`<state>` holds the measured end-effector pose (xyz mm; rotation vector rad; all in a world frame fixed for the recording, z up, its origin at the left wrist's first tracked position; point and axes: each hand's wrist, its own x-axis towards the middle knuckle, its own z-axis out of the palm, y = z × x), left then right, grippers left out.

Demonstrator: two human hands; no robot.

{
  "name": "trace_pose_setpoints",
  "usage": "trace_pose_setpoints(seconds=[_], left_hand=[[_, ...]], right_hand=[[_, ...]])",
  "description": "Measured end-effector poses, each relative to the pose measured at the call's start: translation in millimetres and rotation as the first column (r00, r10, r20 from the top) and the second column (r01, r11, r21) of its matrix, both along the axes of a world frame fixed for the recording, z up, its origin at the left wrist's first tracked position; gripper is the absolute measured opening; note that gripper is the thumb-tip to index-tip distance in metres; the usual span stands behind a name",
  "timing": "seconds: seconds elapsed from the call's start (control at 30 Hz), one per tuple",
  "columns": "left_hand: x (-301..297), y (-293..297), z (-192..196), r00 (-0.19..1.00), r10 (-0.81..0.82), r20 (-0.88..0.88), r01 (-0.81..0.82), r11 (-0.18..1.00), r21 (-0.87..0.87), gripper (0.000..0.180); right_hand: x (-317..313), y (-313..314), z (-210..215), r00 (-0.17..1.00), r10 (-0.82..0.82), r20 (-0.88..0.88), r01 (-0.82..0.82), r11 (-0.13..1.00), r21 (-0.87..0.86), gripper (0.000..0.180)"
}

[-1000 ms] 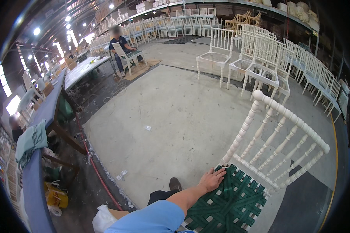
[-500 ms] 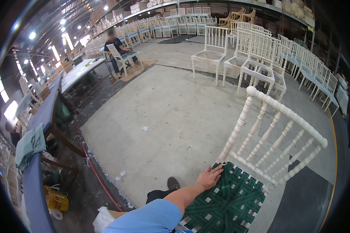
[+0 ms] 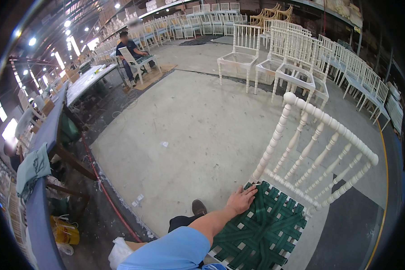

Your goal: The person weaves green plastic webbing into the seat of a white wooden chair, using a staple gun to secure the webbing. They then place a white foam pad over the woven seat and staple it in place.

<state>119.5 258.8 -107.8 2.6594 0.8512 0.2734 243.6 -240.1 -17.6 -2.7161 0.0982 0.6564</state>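
In front of me at the lower right stands a white wooden chair (image 3: pixel 274 141) with turned spindles in its back. Its seat is woven from dark green webbing straps (image 3: pixel 261 229), with gaps showing between the strips. My left hand (image 3: pixel 241 199) lies on the webbing at the seat's rear left corner, near the foot of the back post. Its fingers are stretched out over the straps, palm down. A small white sliver shows by the fingertips; whether the hand touches it I cannot tell. My right hand is not in view.
A long blue-topped bench (image 3: pixel 36 216) runs along the left, with a pale green cloth (image 3: pixel 33 168) over its edge and a yellow container (image 3: pixel 64 230) below. A red hose (image 3: pixel 104 193) lies on the floor. White chair frames (image 3: pixel 294 74) stand ahead; a seated person (image 3: pixel 128 49) works farther back.
The whole view has shifted slightly. My left hand stays at the same corner of the webbing, with hardly any movement.
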Motion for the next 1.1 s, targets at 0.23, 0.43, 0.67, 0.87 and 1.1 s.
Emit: trace_pose_setpoints(seconds=[0.23,0.43,0.67,0.87,1.1], left_hand=[[-4.6,1.2,3.4,0.999,-0.011,-0.043,0.007,0.997,-0.083,0.045],[-7.3,3.5,0.8,1.0,-0.003,-0.019,0.002,0.995,-0.096,0.046],[-12.4,5.7,1.1,0.999,0.004,0.049,-0.004,1.0,-0.007,0.046],[-12.2,7.5,-0.3,0.999,-0.001,0.038,0.004,0.997,-0.082,0.047],[-10.1,5.4,2.3,1.0,0.003,0.026,-0.001,0.996,-0.085,0.047]], right_hand=[[-3.1,6.6,2.2,0.999,0.043,0.032,-0.042,0.999,-0.019,0.055],[-10.3,11.6,5.7,0.998,0.034,0.046,-0.033,0.999,-0.014,0.055],[-13.1,25.2,13.7,0.991,0.132,0.025,-0.128,0.986,-0.107,0.06],[-12.5,26.0,13.0,0.993,0.116,-0.001,-0.115,0.984,-0.139,0.062],[-12.2,21.0,12.9,0.997,0.08,-0.003,-0.08,0.988,-0.133,0.064]])
